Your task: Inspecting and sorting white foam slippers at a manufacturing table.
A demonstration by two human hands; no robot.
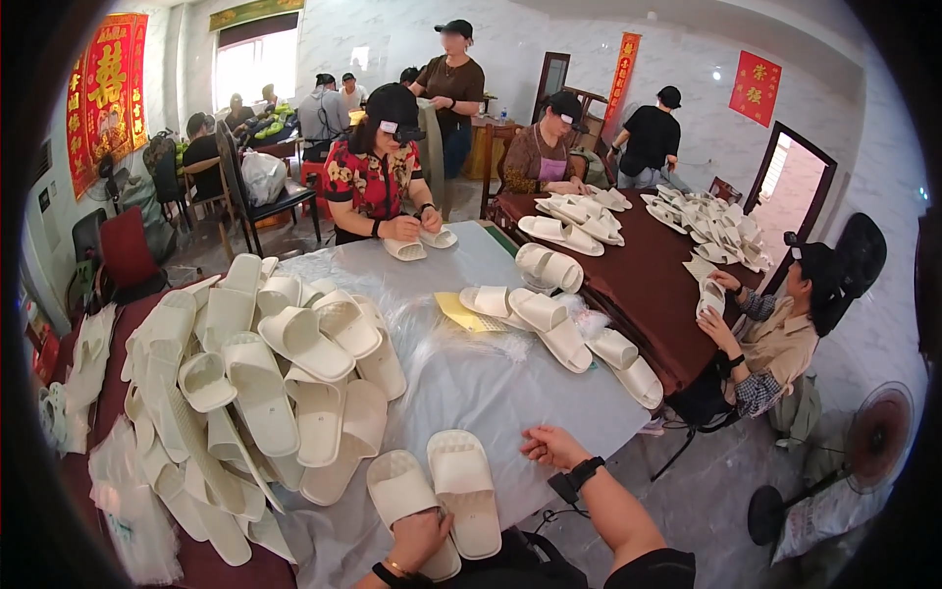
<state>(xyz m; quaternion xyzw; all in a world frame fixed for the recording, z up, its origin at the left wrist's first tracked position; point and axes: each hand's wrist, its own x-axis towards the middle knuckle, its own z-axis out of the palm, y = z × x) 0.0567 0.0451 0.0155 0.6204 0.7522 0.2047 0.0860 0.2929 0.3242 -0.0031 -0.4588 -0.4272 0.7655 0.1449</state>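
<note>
At the table's near edge lie two cream slippers side by side, toes pointing away from me. My left hand is closed on the left slipper, its fingers at the footbed behind the strap. The right slipper rests against it. Over the table to the right, my right hand is held with curled fingers drawn together, apart from the slippers. Whether something thin is between its fingertips I cannot make out. A large heap of cream slippers is piled to the left.
Clear plastic sheeting covers part of the grey tabletop. More slippers lie across it beside a yellow sheet. Co-workers handle slippers opposite and at the brown table. A standing fan is at the right.
</note>
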